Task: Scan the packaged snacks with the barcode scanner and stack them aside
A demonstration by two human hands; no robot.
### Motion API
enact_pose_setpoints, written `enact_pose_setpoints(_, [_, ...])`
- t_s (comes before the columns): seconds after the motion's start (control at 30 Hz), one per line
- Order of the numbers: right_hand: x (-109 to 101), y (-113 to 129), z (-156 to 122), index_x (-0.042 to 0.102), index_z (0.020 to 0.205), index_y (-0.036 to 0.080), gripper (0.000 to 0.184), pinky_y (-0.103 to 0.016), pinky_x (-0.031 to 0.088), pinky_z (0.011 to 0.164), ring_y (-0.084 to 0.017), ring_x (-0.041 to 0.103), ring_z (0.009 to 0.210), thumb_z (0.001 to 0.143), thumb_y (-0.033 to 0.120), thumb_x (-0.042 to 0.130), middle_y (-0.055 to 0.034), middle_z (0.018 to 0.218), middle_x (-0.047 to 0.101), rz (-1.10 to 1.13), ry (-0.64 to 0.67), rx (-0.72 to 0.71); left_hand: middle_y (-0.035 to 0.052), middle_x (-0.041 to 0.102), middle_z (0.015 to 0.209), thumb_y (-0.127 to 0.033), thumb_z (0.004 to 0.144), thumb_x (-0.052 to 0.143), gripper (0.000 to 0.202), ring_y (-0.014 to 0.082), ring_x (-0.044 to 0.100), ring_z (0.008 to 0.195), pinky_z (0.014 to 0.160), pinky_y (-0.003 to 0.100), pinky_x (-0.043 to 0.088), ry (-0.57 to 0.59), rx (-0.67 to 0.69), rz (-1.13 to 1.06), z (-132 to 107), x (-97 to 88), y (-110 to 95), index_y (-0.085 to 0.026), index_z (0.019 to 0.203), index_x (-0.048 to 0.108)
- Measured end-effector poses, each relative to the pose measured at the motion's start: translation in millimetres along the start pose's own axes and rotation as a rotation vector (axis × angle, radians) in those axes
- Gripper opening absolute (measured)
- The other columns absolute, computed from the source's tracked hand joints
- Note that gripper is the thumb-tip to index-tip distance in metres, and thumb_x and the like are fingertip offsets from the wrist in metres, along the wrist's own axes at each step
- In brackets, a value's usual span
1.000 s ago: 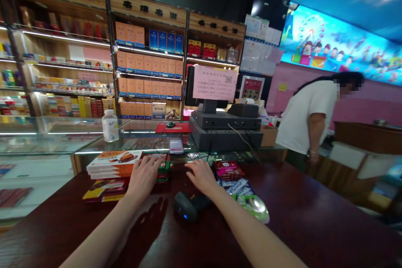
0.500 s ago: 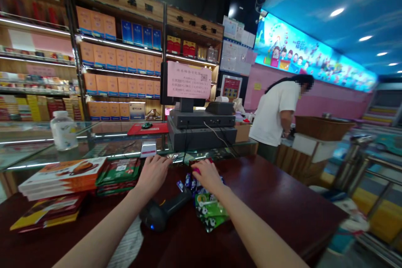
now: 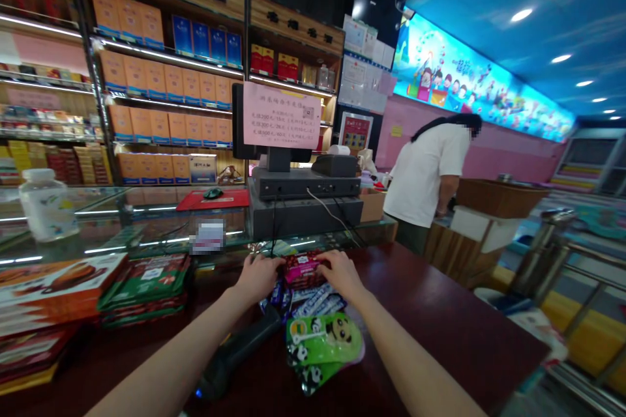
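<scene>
My left hand (image 3: 257, 275) and my right hand (image 3: 341, 272) grip the two ends of a pink-red snack packet (image 3: 302, 268) at the far edge of the dark wooden counter (image 3: 440, 326). Both hands have their fingers curled round it. Below the packet lie blue-white wrapped snacks (image 3: 315, 300) and green panda-printed packets (image 3: 323, 339). A black barcode scanner (image 3: 235, 355) lies on the counter under my left forearm.
Stacks of orange boxes (image 3: 49, 287) and green packets (image 3: 147, 283) sit at left. A cash register with a pink notice (image 3: 293, 176) stands behind the glass case, with a white bottle (image 3: 46, 205) on it. A person in a white shirt (image 3: 425, 176) stands at right.
Both hands moved off the stacks and counter and closed on the pink-red packet. My view swung to the right, shifting the box stacks leftward.
</scene>
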State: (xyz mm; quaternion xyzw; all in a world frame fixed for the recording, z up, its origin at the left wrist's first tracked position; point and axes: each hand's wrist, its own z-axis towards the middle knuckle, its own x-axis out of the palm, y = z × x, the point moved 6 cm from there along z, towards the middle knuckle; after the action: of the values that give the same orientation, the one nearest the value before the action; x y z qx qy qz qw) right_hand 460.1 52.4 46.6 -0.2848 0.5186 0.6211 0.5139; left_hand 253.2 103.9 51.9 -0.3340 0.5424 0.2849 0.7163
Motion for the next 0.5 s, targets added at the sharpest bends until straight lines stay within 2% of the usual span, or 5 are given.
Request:
enact_pose_setpoints(0.13, [8.7,-24.3,4.5,0.072,0.114,0.029,0.029,-0.037,0.045,0.092,-0.026,0.062,0.11,0.087,0.027,0.06,-0.0047,0.116,0.072,0.082,0.01,0.064,0.0042,0.07,0.127,-0.018,0.085,0.045,0.05,0.0305,0.059,0.123,0.112,0.067,0.023,0.079,-0.044,-0.055,14.9,17.6,1.7,-0.034,0.129,0.062])
enact_pose_setpoints(0.3, [21.9,-36.7,6.8,0.074,0.11,0.031,0.028,-0.033,0.048,0.093,-0.023,0.066,0.106,0.084,0.028,0.063,-0.0003,0.109,0.076,0.26,0.035,0.051,0.0021,0.069,0.128,-0.021,0.085,0.045,0.044,0.0309,0.06,0.123,0.111,0.064,0.028,0.13,-0.102,-0.113,25.1,29.4,4.4,-0.034,0.122,0.068])
enact_pose_setpoints(0.4, [27.3,-37.6,6.5,0.076,0.107,0.031,0.027,-0.034,0.049,0.093,-0.024,0.068,0.105,0.083,0.03,0.065,0.0002,0.107,0.077,0.339,0.035,0.054,0.0011,0.07,0.127,-0.024,0.086,0.047,0.041,0.0306,0.059,0.124,0.11,0.059,0.033,0.117,-0.117,-0.135,28.0,31.8,6.1,-0.035,0.117,0.071])
enact_pose_setpoints(0.5, [31.0,-38.5,6.1,0.077,0.107,0.031,0.027,-0.035,0.049,0.095,-0.025,0.068,0.107,0.082,0.032,0.066,-0.0009,0.108,0.077,0.395,0.024,0.07,0.0003,0.074,0.12,-0.024,0.083,0.051,0.038,0.0271,0.066,0.115,0.102,0.045,0.045,0.09,-0.128,-0.166,30.1,33.5,8.1,-0.034,0.111,0.074])
